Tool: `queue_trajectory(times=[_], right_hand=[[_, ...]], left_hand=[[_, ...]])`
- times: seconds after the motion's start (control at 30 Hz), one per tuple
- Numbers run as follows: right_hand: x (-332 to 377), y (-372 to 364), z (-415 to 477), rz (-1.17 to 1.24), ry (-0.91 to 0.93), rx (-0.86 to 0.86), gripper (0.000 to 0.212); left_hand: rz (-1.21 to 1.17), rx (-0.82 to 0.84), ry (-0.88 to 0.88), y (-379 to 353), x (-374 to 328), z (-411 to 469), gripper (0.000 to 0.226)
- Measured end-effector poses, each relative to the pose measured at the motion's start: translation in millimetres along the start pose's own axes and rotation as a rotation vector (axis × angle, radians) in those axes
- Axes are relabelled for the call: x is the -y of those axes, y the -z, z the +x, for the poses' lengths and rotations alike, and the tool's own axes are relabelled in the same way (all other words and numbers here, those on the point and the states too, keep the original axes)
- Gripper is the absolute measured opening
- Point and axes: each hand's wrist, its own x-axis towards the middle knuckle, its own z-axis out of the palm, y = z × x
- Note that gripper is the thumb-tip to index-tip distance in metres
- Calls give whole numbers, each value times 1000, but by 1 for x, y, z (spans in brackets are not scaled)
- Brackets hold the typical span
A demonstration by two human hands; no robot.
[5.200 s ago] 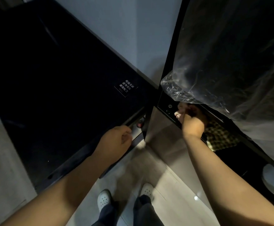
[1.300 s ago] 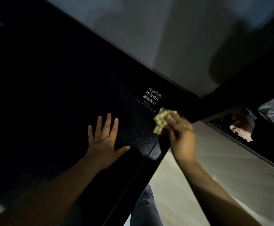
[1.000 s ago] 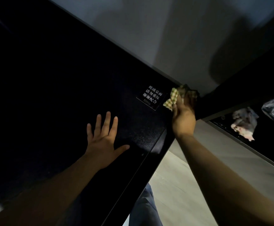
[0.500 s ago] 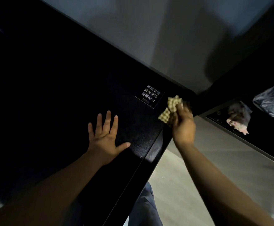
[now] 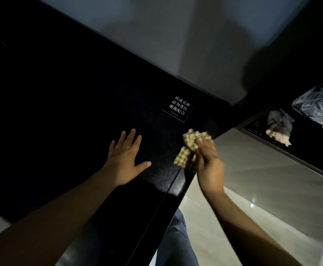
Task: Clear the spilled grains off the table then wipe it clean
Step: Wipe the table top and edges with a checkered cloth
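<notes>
A black glass table [image 5: 64, 104] fills the left and middle of the view. Fine pale specks show on it near its front edge; I cannot tell whether they are grains. My left hand [image 5: 126, 160] lies flat on the tabletop with fingers spread and holds nothing. My right hand [image 5: 207, 160] grips a crumpled yellow-and-green checked cloth [image 5: 188, 148] and presses it on the table's near right corner, beside the edge. A small label with white characters [image 5: 179, 110] sits on the glass just beyond the cloth.
A pale wall rises behind the table. To the right stands a dark unit with a crumpled wad of paper or cloth [image 5: 279, 127] and a clear plastic bag [image 5: 318, 108] on it. Pale floor tiles [image 5: 253, 169] show below, with my trouser leg [image 5: 176, 242] at the bottom.
Over the last second my right hand has drawn the cloth from the table's far corner back along the right edge towards me. My left hand has stayed flat in place.
</notes>
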Motion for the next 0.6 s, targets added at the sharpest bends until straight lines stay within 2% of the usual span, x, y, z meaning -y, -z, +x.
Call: queue_trajectory(times=[0.07, 0.17, 0.3, 0.4, 0.5, 0.6], right_hand=[[-1, 3, 18, -67, -42, -4, 38], [-6, -6, 22, -150, -48, 34, 44], [-5, -30, -21, -194, 6, 16, 49], [3, -45, -70, -182, 22, 73, 52], [11, -38, -89, -133, 68, 152, 46], [17, -14, -74, -24, 39, 79, 39]], left_hand=[[3, 6, -20, 2, 7, -8, 87], [7, 9, -18, -2, 13, -24, 85], [21, 4, -23, -7, 21, -43, 91], [59, 8, -21, -6, 28, -51, 100], [65, 56, -5, -7, 33, -64, 90], [73, 79, 5, -13, 40, -74, 92]])
